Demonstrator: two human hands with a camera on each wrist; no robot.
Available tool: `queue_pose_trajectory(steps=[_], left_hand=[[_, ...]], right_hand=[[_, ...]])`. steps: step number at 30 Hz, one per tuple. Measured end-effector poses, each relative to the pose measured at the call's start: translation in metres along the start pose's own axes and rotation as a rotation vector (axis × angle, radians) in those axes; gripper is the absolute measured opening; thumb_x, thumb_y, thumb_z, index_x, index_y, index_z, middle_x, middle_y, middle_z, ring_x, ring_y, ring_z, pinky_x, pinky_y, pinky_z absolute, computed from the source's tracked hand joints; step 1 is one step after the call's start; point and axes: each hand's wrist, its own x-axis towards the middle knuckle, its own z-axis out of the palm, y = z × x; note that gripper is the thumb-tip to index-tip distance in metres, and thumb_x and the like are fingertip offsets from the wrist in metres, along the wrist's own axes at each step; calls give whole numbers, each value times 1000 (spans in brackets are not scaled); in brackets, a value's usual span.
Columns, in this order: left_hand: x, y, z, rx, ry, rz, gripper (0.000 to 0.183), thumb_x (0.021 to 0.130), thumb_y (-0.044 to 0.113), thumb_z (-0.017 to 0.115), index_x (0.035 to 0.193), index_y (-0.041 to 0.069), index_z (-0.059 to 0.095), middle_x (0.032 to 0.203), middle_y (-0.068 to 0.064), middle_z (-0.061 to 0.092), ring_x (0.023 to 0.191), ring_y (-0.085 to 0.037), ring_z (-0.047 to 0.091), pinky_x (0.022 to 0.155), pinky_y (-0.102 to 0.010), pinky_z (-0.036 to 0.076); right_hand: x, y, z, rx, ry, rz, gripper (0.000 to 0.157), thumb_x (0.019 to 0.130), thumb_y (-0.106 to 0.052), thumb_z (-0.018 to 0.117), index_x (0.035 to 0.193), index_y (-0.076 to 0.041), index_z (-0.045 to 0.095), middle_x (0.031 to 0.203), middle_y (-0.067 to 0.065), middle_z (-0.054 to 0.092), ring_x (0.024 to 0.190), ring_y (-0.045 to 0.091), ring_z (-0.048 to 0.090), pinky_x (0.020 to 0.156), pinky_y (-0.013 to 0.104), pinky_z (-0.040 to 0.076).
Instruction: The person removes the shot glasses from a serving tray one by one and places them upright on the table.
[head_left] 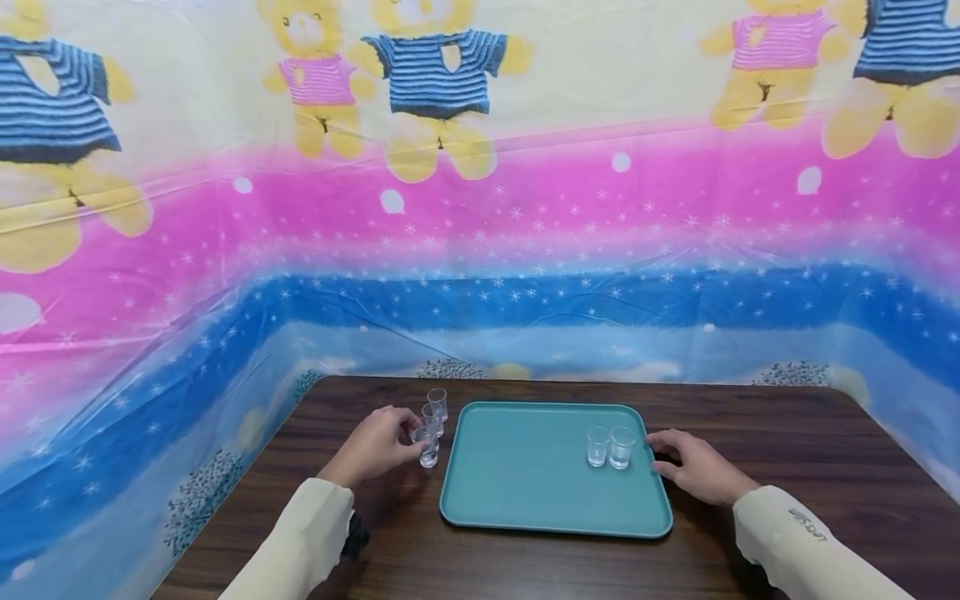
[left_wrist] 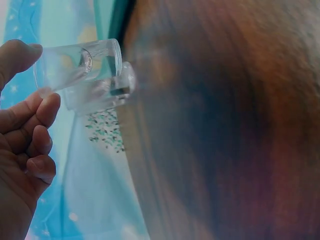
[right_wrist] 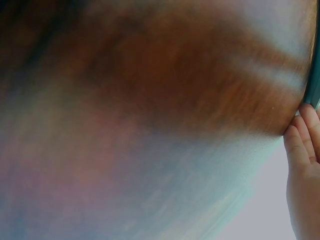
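Observation:
My left hand (head_left: 377, 448) pinches a small clear shot glass (head_left: 428, 456) near its rim, between thumb and fingertips. In the left wrist view this shot glass (left_wrist: 75, 65) stands in front of another one (left_wrist: 95, 95). Behind it in the head view, further shot glasses (head_left: 437, 400) form a row left of the green tray (head_left: 517, 500). Two more shot glasses (head_left: 620, 450) stand side by side on the tray's right part. At the tray's right rim, the fingers of my right hand (head_left: 701, 468) rest relaxed against the edge.
Everything stands on a dark wood-grain table (head_left: 555, 571). A patterned cloth (head_left: 525, 317) with printed bears hangs behind it and along the sides. A dark band (head_left: 356, 536) shows at my left wrist.

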Motion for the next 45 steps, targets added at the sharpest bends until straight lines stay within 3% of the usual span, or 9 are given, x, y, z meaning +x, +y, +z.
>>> queue_pose_trajectory(steps=[18, 28, 37, 45], left_hand=[[1, -12, 10, -2, -6, -40, 20, 81, 21, 76, 95, 8, 68, 81, 2, 56, 72, -11, 51, 61, -30, 45], [12, -12, 8, -13, 96, 8, 27, 79, 25, 78, 96, 10, 64, 88, 0, 52, 76, -13, 47, 64, -31, 43], [27, 8, 15, -81, 96, 166, 30, 82, 24, 75, 106, 10, 65, 99, -8, 58, 86, -22, 52, 67, -34, 46], [46, 37, 34, -68, 30, 290, 35, 85, 26, 73, 114, 11, 64, 100, -1, 60, 88, -15, 50, 70, -33, 46]], right_hand=[[2, 3, 0, 10, 0, -5, 43, 92, -10, 62, 132, 1, 50, 126, 18, 53, 115, 35, 51, 90, 50, 43], [8, 4, 1, 2, 8, 6, 43, 92, -10, 62, 132, 1, 50, 127, 17, 53, 116, 34, 51, 91, 50, 43], [7, -2, 1, 2, 21, 12, 41, 92, -9, 61, 131, 1, 51, 125, 17, 54, 114, 34, 51, 89, 49, 44], [6, -4, 0, -8, 34, 11, 40, 92, -7, 61, 131, 1, 52, 124, 15, 54, 114, 33, 52, 90, 48, 44]])
